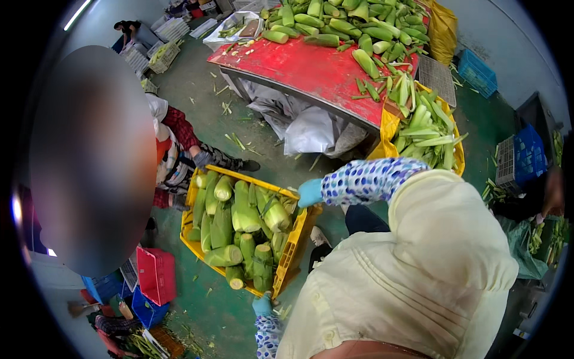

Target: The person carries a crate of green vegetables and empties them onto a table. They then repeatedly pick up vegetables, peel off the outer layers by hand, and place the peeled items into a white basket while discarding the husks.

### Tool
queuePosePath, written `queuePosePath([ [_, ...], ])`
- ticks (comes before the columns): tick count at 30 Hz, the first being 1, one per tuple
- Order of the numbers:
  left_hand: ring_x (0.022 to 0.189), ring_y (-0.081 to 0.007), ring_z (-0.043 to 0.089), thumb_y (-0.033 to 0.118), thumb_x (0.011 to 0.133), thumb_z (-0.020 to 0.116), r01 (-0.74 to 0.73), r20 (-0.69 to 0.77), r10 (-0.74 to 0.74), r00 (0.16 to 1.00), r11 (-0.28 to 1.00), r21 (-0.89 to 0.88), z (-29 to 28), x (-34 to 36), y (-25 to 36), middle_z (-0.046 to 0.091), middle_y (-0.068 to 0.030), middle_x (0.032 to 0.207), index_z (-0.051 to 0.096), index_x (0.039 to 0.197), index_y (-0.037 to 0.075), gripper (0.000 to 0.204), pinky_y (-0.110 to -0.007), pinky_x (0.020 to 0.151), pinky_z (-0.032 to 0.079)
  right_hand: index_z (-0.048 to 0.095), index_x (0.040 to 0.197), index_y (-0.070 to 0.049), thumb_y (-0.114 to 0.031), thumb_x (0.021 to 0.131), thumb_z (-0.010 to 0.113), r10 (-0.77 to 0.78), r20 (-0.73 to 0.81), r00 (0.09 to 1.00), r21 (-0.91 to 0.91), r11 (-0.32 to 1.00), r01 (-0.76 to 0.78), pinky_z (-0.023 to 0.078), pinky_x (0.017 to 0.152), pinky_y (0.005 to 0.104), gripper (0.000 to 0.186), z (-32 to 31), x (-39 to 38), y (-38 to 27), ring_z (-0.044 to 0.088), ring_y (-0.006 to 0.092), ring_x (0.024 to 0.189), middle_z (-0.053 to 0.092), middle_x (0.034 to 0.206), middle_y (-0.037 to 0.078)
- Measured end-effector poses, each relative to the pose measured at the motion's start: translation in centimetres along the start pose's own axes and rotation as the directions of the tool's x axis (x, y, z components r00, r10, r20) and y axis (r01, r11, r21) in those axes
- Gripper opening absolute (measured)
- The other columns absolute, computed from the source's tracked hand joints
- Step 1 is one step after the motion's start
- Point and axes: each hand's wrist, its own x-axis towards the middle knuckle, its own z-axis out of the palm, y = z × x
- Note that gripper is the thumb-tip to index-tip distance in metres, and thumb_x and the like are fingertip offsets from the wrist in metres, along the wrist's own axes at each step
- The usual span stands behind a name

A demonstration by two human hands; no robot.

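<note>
A yellow plastic crate (292,251) full of green corn ears in their husks (239,221) hangs between me and a person opposite. My right hand (310,192), in a light blue glove, is closed on the crate's upper corner on my side. My left hand (262,305), gloved alike, is closed at its lower corner, with the fingers partly hidden. The other person's gloved hands (202,160) are at the crate's far end. Dotted blue and white sleeves (371,179) cover my forearms.
A red-topped table (287,69) bears a heap of corn (341,27). Beside it stands a yellow container of stripped husks (424,128). Red (156,275) and blue crates (147,308) stand at lower left. Husk scraps litter the green floor (203,323). Other people work around the edges.
</note>
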Motion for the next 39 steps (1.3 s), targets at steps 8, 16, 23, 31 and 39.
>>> queuePosePath([
  [8, 0.058, -0.0186, 0.064, 0.008, 0.093, 0.070, -0.269, 0.238, 0.279, 0.930, 0.960, -0.075, -0.9, 0.2, 2.2, 0.069, -0.0114, 0.092, 0.062, 0.116, -0.005, 0.027, -0.033, 0.048, 0.057, 0.076, 0.083, -0.004, -0.038, 0.094, 0.057, -0.143, -0.174, 0.974, -0.155, 0.981, 0.116, 0.056, 0.070, 0.0425, 0.041, -2.6, -4.7, -0.5, 0.070, 0.0294, 0.069, 0.073, 0.075, 0.013],
  [16, 0.049, -0.0172, 0.059, 0.026, 0.097, 0.073, -0.385, 0.319, 0.390, 0.864, 0.919, -0.082, -2.5, -2.4, 2.2, 0.064, -0.0066, 0.067, 0.067, 0.101, 0.002, 0.025, -0.035, 0.052, 0.056, 0.069, 0.075, -0.003, -0.045, 0.088, 0.055, 0.072, -0.358, 0.931, 0.054, 0.997, -0.056, 0.051, 0.061, 0.0387, 0.046, -2.1, -8.6, -5.2, 0.062, 0.0208, 0.063, 0.067, 0.070, 0.008],
  [23, 0.061, -0.0177, 0.066, 0.028, 0.095, 0.076, -0.353, 0.492, 0.326, 0.808, 0.935, -0.040, -5.0, 0.7, 2.1, 0.071, -0.0081, 0.085, 0.067, 0.108, 0.000, 0.033, -0.033, 0.059, 0.059, 0.069, 0.079, 0.001, -0.034, 0.082, 0.060, 0.185, -0.465, 0.865, 0.119, 0.982, -0.146, 0.055, 0.052, 0.0413, 0.036, 3.6, -6.8, -2.1, 0.066, 0.0263, 0.055, 0.069, 0.070, 0.016],
  [31, 0.086, -0.0197, 0.071, 0.025, 0.094, 0.078, -0.592, 0.849, 0.019, 0.528, 0.725, 0.352, -10.4, -2.4, 14.6, 0.073, -0.0105, 0.098, 0.068, 0.109, -0.002, 0.033, -0.034, 0.082, 0.057, 0.071, 0.093, 0.000, -0.028, 0.075, 0.069, 0.547, -0.387, 0.742, 0.824, 0.566, 0.012, 0.052, 0.043, 0.0403, 0.033, 9.7, -4.2, 2.8, 0.065, 0.0290, 0.048, 0.068, 0.074, 0.020],
  [39, 0.114, -0.0361, 0.060, 0.038, 0.069, 0.094, -0.707, 0.693, 0.496, -0.524, -0.707, -0.028, -10.7, 10.0, 25.9, 0.060, -0.0146, 0.122, 0.059, 0.104, 0.002, 0.061, -0.057, 0.113, 0.038, 0.073, 0.104, 0.001, -0.034, 0.079, 0.075, 0.648, -0.457, 0.609, 0.796, 0.604, -0.046, 0.059, 0.059, 0.0376, 0.043, 9.3, -5.3, 1.0, 0.072, 0.0284, 0.068, 0.073, 0.094, 0.018],
])
